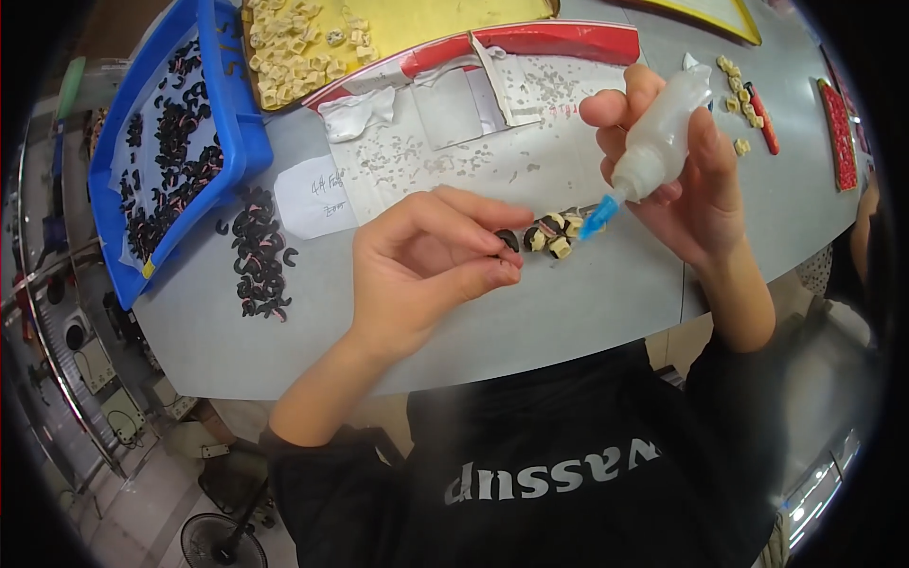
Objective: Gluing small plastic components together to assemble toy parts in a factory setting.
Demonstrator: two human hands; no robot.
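Note:
Between the thumb and fingertips of my left hand (417,256) is a small black curved piece (509,240). My right hand (696,175) is wrapped round a translucent squeeze bottle (658,137), tilted so its blue nozzle tip (597,218) points down and to the left. Just under that tip, a small cluster of cream pieces with black parts (554,234) lies on the grey table. Whether the nozzle touches the cluster, I cannot tell. A loose pile of black curved pieces (260,256) lies left of my left hand.
A blue tray (248,142) of black pieces stands at left. Behind are a yellow tray (417,43) of cream pieces and a red-edged shallow box (568,43) with tiny pale bits. A red pen-like tool (763,121) and cream pieces (740,95) lie at right.

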